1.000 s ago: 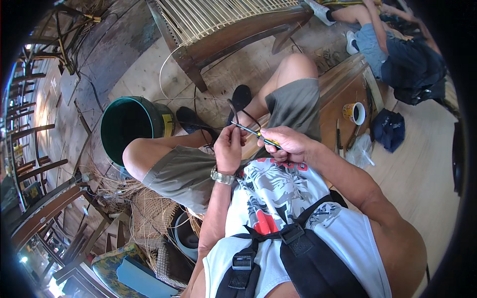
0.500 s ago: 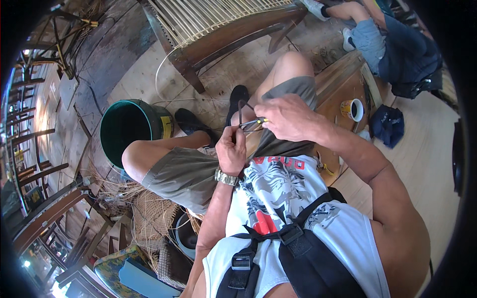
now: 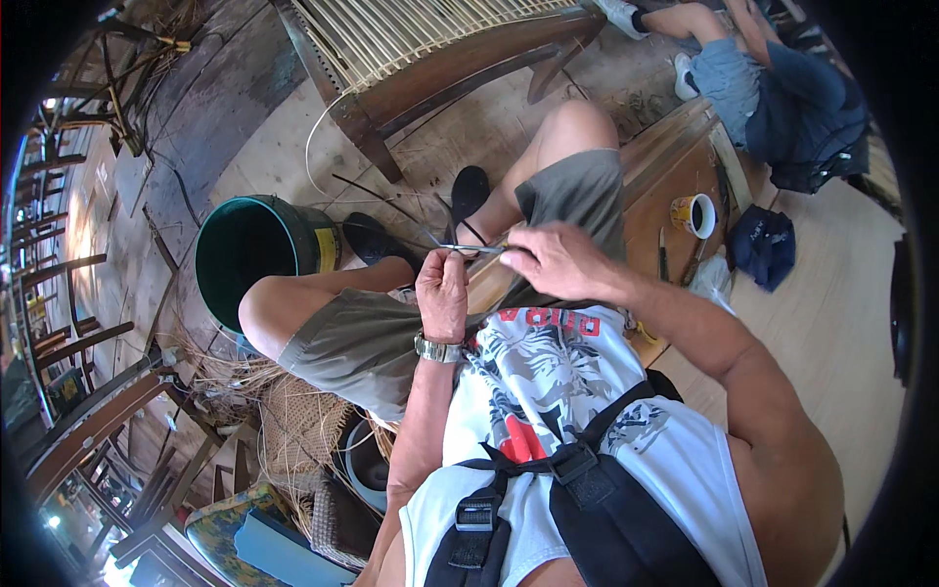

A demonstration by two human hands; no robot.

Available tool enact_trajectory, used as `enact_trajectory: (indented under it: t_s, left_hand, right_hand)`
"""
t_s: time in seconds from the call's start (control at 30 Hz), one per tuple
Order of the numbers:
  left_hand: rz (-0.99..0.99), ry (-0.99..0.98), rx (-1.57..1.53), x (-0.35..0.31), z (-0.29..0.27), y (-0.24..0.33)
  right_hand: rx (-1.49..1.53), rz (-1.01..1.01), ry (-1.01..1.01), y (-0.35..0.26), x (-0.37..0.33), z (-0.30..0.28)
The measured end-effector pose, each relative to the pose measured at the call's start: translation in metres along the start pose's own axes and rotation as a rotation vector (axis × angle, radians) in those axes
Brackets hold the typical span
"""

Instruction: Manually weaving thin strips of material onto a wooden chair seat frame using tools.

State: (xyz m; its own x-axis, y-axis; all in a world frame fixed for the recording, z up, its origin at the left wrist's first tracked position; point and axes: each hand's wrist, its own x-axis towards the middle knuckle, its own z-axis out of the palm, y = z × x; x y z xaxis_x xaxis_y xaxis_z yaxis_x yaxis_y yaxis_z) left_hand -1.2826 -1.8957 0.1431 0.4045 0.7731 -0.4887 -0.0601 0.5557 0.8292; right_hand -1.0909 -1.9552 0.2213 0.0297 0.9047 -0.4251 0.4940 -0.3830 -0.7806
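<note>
My left hand (image 3: pixel 442 296), with a metal watch at its wrist, is closed in a pinch in front of my lap. A thin dark strip (image 3: pixel 383 203) runs from its fingertips up and left over my shoes. My right hand (image 3: pixel 562 260) is closed on a slim silver-bladed tool (image 3: pixel 475 248), whose exact kind I cannot make out. The blade lies across the tips of my left fingers, touching or very near the strip. A second short dark length (image 3: pixel 446 213) stands up beside it.
A green bucket (image 3: pixel 206 286) stands left of my knee. Ahead is a wooden frame (image 3: pixel 440 73) strung with cane. To the right are a wooden board (image 3: pixel 641 201), a knife (image 3: pixel 663 256), a cup (image 3: pixel 682 217) and a dark blue cap (image 3: pixel 763 248). Another person (image 3: pixel 729 88) sits far right.
The dark strip, folded close to my hands before, now stretches out to the upper left. My right hand has turned and the tool's blade now points left. My left hand has shifted slightly left.
</note>
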Motion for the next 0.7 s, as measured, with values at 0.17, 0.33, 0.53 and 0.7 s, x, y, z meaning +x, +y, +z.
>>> enact_trajectory:
  t_s: [0.17, 0.33, 0.53, 0.7]
  left_hand:
    - [-0.074, 0.016, 0.078, 0.000, -0.002, 0.002]
    - [-0.065, 0.037, -0.010, -0.005, -0.003, 0.010]
    - [-0.134, 0.012, -0.059, -0.010, -0.006, 0.012]
    - [-0.141, -0.031, -0.011, -0.011, -0.002, 0.012]
  right_hand:
    - [-0.739, -0.522, 0.295, -0.033, 0.024, -0.032]
    - [-0.512, -0.216, -0.052, -0.048, 0.019, -0.046]
    - [0.257, 0.121, -0.040, -0.018, -0.029, -0.036]
    - [0.407, 0.098, 0.125, 0.004, -0.022, -0.016]
